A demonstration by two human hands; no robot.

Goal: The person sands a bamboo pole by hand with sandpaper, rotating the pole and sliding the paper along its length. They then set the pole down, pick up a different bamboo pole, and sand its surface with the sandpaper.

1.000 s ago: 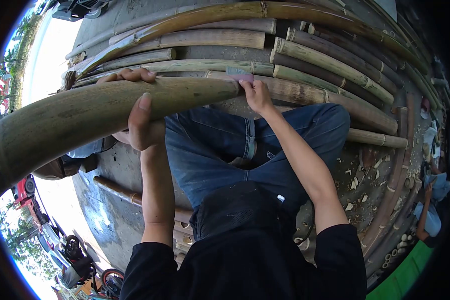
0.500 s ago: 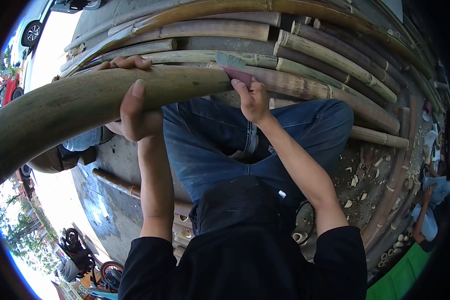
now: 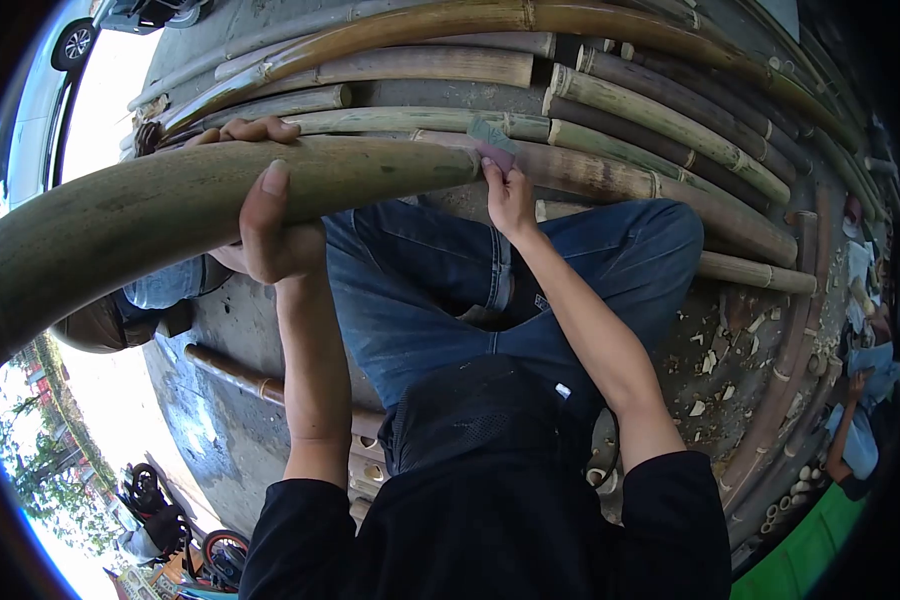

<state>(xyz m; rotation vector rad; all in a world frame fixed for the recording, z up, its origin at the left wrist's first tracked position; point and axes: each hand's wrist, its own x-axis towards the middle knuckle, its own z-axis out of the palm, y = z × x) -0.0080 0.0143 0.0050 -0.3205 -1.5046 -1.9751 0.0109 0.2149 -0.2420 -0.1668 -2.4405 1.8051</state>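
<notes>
A thick green-brown bamboo pole (image 3: pixel 160 190) runs from the left edge across to the middle, raised over my crossed legs. My left hand (image 3: pixel 265 215) is wrapped round it, thumb on the near side and fingertips showing over the top. My right hand (image 3: pixel 511 200) pinches a folded piece of sandpaper (image 3: pixel 497 146), reddish on one face and grey-green on the other. The sandpaper sits right at the pole's right end. The far side of the pole, with part of my left palm, is hidden.
Several cut bamboo poles (image 3: pixel 425 66) lie side by side on the ground beyond my legs. Pale wood chips (image 3: pixel 708 360) litter the floor at right. Another person (image 3: pixel 858 425) is at the far right. A motorbike (image 3: pixel 220 550) stands at lower left.
My right hand and the sandpaper have shifted slightly right, off the pole's upper side to its end, which now shows more. My left hand keeps its hold.
</notes>
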